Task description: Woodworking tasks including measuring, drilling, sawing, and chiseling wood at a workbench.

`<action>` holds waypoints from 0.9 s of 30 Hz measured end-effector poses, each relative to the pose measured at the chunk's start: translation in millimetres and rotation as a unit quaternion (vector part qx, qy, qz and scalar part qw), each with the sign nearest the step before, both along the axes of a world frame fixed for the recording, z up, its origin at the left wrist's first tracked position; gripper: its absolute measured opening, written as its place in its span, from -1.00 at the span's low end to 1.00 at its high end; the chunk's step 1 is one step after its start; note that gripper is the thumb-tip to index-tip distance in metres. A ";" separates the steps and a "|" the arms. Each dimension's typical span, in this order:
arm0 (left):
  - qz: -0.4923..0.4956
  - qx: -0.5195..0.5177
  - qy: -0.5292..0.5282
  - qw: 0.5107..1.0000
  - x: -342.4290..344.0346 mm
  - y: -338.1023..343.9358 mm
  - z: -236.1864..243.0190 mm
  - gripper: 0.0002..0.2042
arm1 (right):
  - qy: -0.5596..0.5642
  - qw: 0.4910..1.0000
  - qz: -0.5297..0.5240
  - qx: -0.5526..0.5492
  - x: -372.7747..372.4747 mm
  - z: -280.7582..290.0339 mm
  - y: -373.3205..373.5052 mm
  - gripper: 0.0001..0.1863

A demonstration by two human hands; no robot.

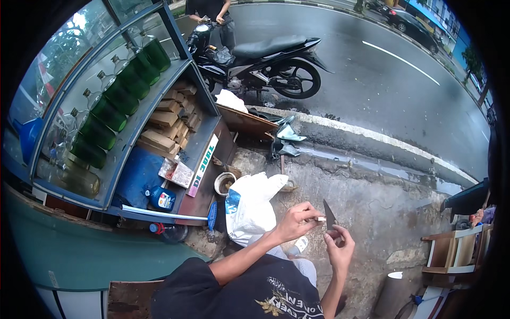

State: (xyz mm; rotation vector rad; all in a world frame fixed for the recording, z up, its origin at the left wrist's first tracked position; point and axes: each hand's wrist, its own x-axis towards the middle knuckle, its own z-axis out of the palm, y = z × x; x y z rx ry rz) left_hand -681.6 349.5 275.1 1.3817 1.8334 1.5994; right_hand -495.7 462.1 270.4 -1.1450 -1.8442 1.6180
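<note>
Holds a dark, pointed blade [329, 213] in the right hand [341, 247], pinched narrowly between thumb and fingers at its near end, with the tip pointing far and slightly left. Holds a small pale piece [321, 218] in the left hand [298, 220], pinched just as narrowly, immediately left of the blade; cannot tell whether touching it.

Shows a pale sandal [299, 245] below and between the hands, down on the grey pavement [372, 212]. Crowds the left side with a bulging white sack [252, 202], just beyond the left forearm, filling most of the space toward the display case [121, 144].

Farther left, includes a round pail [224, 183] beside the sack, a blue brush [212, 215], a clear bottle with a red cap [172, 233] and a blue bottle [161, 198]. In the case, holds stacked wood blocks [167, 125] on a lower level and a row of green-filled bottles [109, 109] above.

To the right, well apart from the hands, has a wooden frame [454, 250] and a grey cylinder [389, 295]. On the far side, blocks part of the wet road [372, 58] with a black motorcycle [265, 64], parked near a standing person [210, 13].
</note>
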 end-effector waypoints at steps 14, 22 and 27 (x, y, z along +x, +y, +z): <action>0.204 -0.099 -0.099 0.969 -89.1 113.2 -138.3 -0.56 | -0.082 0.993 0.051 0.063 -114.2 -75.3 170.7 -0.84; 0.428 -0.569 -0.113 0.693 -224.2 44.3 -408.0 -0.42 | -0.066 0.991 0.112 -0.008 -238.4 -91.6 287.3 -0.77; 0.369 -0.587 -0.053 0.718 -259.0 76.0 -447.5 -0.48 | -0.089 0.983 0.162 -0.019 -309.6 -76.0 302.3 -0.66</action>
